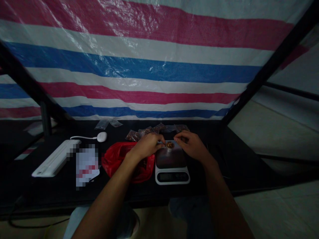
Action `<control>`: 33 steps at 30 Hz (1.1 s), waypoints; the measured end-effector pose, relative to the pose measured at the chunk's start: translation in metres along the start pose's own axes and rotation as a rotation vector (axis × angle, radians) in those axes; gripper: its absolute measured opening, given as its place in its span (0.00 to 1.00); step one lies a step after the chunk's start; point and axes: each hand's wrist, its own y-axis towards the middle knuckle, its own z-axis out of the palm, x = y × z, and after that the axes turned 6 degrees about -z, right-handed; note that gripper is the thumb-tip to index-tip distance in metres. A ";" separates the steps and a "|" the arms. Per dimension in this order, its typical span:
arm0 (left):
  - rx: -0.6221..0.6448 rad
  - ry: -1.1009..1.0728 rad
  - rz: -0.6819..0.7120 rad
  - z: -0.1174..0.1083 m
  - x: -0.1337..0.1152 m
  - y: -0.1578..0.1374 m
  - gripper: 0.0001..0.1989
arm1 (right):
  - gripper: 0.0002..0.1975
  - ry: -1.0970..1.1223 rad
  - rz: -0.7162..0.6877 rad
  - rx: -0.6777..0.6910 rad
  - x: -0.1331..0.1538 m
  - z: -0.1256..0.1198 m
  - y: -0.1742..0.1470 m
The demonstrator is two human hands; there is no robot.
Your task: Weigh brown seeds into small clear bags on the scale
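A white kitchen scale (171,169) with a metal weighing plate stands on the black table, its display facing me. A small heap of brown pieces (170,145) lies at the far end of the plate; I cannot tell whether a clear bag is around it. My left hand (151,145) reaches over a red plastic bag (112,162), thumb and fingers pinched right at the heap's left edge. To the right of the heap, my right hand (190,143) is closed with its fingertips together over the plate's far right corner. What either pinch holds is too small to make out.
Several clear bags of brown pieces (134,135) lie behind the scale. Flat clear bags (102,124) are at the back left. A long white device (56,159), a white round item with a cable (102,136) and a blurred packet (87,166) lie left. Striped sheeting (159,71) hangs behind.
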 end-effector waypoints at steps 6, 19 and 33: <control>0.014 -0.069 0.016 0.010 0.007 0.005 0.05 | 0.09 -0.007 0.024 0.000 -0.008 0.001 -0.002; 0.006 -0.161 0.028 0.016 0.005 0.006 0.06 | 0.09 -0.014 0.032 -0.018 -0.017 -0.001 -0.004; -0.110 -0.224 0.143 -0.006 -0.030 0.007 0.06 | 0.09 -0.014 0.035 -0.038 -0.019 0.001 -0.004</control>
